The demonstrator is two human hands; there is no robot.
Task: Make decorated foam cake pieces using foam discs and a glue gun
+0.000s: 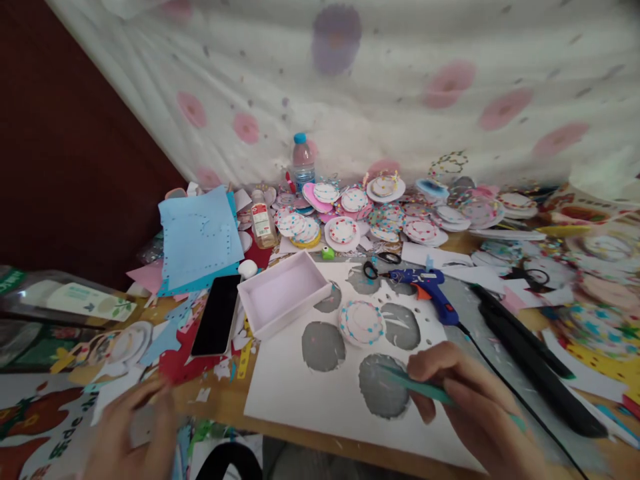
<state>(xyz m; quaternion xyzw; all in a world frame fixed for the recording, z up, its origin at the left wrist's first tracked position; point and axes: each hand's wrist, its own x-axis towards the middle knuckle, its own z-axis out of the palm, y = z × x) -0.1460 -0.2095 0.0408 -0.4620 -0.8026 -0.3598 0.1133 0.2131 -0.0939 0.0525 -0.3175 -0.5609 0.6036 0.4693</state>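
Observation:
My right hand (475,400) is closed around a slim teal tool (423,385) that looks like tweezers. Its blurred tip points left over a round grey opening (383,400) in a white sheet (285,400). Just above that opening, a white paper disc (363,323) trimmed with red and blue beads lies on the sheet. At the lower left, my left hand (135,433) is smeared by motion, its fingers bent, near red paper scraps (183,360). Whether it pinches anything cannot be made out.
A shallow white box (283,293) and black phone (217,317) sit left of centre. A blue glue gun (430,283) trails its cord past my right hand, beside a long black tool (540,367). Several beaded paper discs (343,232) crowd the back. A bottle (303,163) stands behind.

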